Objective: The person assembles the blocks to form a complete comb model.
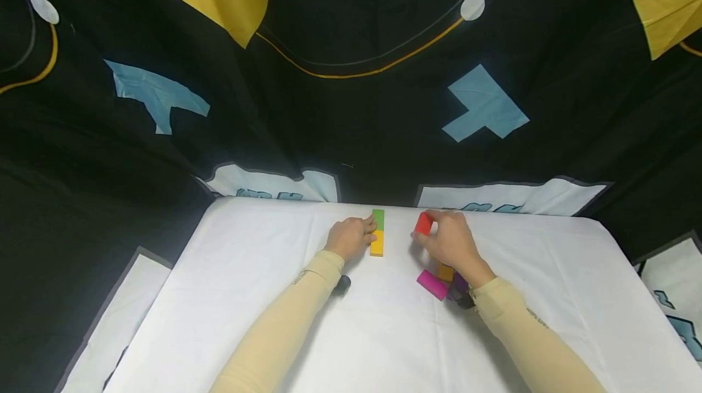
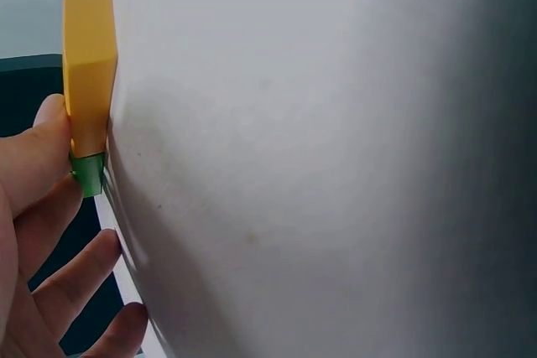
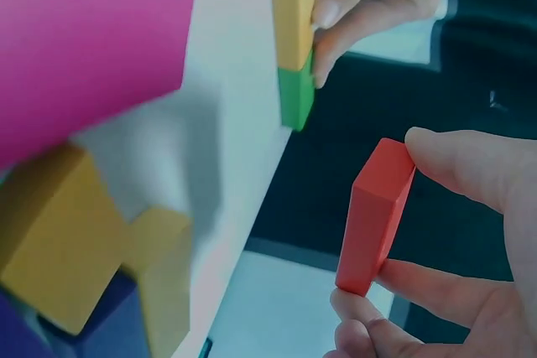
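A yellow block (image 1: 376,245) and a green block (image 1: 379,219) lie end to end on the white table. My left hand (image 1: 350,238) is at their left side, its thumb against the yellow block and a fingertip by the green one. The fingers are spread rather than wrapped around them, as the left wrist view shows. To the right, my right hand (image 1: 453,239) pinches a red rectangular block (image 3: 375,215) between thumb and fingertips, held tilted above the table. A gap separates it from the yellow and green pair.
Nearer than the right hand is a cluster: a magenta curved-top block (image 1: 432,285), an orange-yellow block (image 1: 445,272) and a purple piece (image 1: 459,283), partly hidden by the right wrist. A black patterned curtain (image 1: 351,131) hangs behind the white table (image 1: 230,271).
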Demonstrator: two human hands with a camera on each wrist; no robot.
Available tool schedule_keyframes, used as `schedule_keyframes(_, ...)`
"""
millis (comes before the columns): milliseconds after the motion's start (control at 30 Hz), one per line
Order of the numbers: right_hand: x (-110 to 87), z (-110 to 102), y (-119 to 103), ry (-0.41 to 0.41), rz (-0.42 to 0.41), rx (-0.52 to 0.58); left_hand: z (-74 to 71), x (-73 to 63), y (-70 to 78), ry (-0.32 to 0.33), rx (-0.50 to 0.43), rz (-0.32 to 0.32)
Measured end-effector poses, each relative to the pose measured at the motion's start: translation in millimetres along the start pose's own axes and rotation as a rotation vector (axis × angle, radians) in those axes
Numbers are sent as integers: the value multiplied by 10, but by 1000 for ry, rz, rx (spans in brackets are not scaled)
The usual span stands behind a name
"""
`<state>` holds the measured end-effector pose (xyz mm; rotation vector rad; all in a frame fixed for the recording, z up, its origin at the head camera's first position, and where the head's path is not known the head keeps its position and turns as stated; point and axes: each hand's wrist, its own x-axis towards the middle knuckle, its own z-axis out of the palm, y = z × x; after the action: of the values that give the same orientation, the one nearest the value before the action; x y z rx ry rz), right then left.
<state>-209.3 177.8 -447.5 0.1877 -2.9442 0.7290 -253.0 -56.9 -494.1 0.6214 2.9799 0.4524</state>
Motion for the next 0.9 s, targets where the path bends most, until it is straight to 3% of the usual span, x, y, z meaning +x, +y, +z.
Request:
schedule_keyframes(400,-185,59,-188,45,-116,-33,3,5,-1,-20,-1,-14)
schedule_keyframes(700,-298,135,-316,1,-108,-26,12,8,-4,-11,-7,-9)
schedule_keyframes(900,-355,234,-363,17,-149,10,-4,-3,3,-12,-7,-6)
